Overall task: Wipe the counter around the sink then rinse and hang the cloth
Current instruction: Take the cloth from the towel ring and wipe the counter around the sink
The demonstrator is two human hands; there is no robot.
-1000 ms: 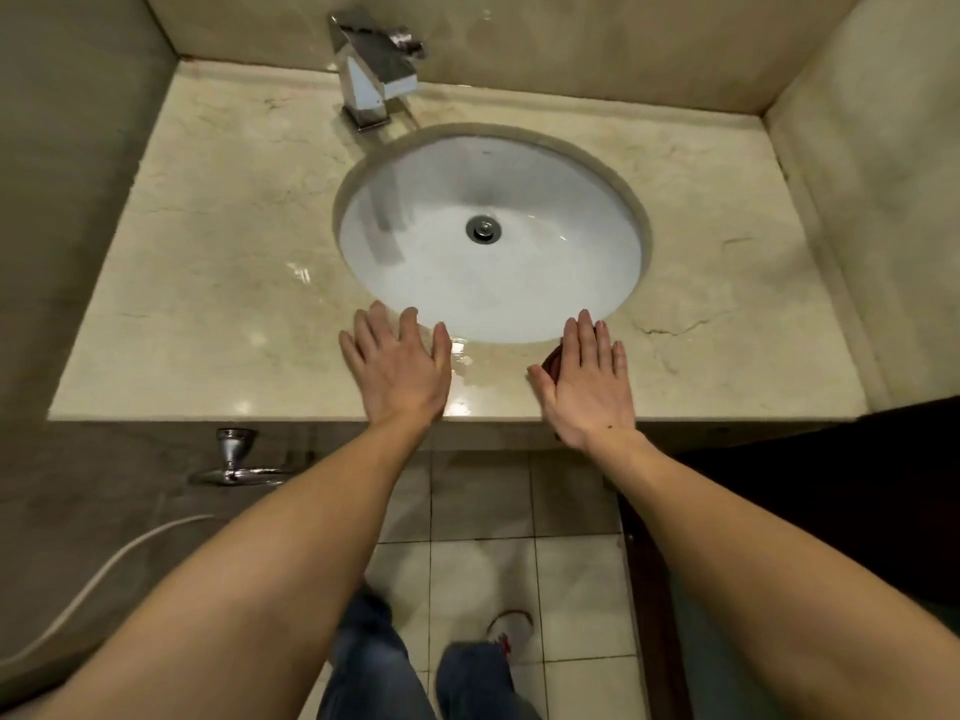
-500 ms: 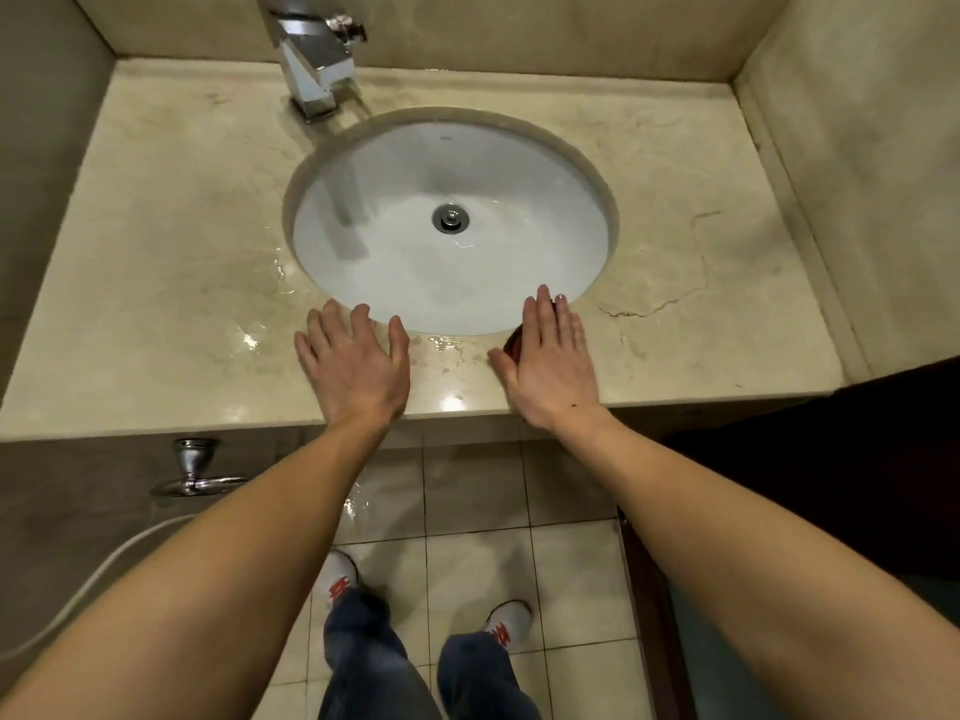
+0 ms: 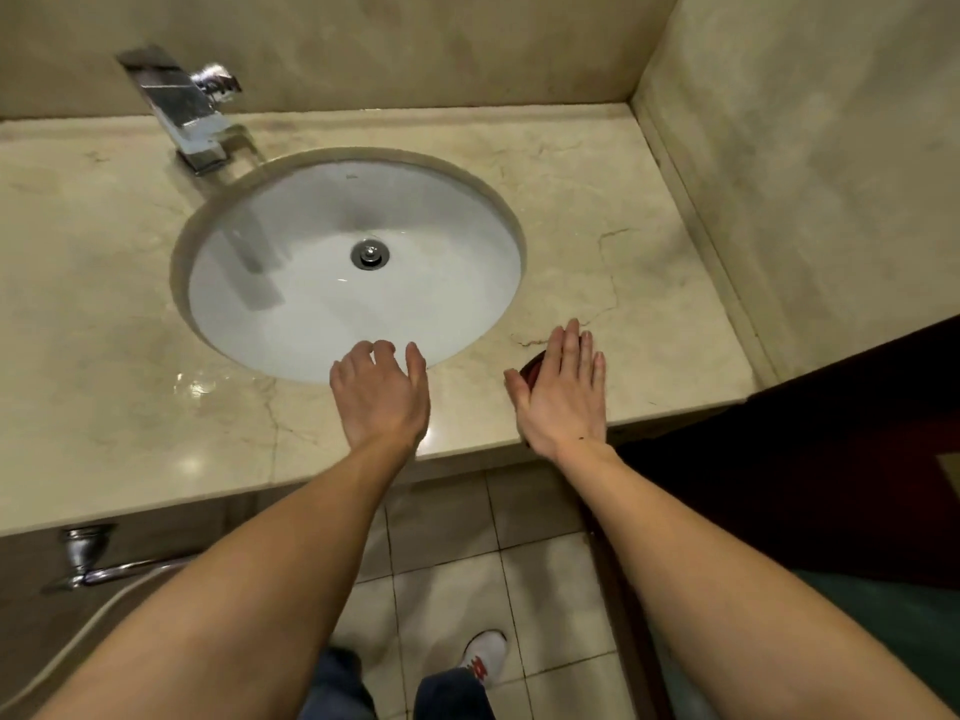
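Since half a second ago the right hand has slid rightward along the front strip of the counter, from just at the basin's front rim to a spot clear of the rim, near a hairline crack in the stone; the cloth went with it. Right hand flat, fingers straight and together, pressing down on the dark red cloth, of which only a small edge shows past the thumb side (the rest hidden under the palm). Left hand has shifted too: earlier it lay flat on the counter left of centre, now it sits at the front lip of the sink, fingers loosely curled over the rim, holding nothing. Whether its palm touches the stone, cannot tell. Sink white, oval, set under the marble, drain at centre. Chrome faucet stands at the back left, its spout angled toward the basin. Wet sheen on the counter front left of the left hand. Beige walls at the back and right hem in the counter. Below the counter edge at left, a chrome fitting with a pale hose. Tiled floor beneath, a white shoe with red marking between the forearms.
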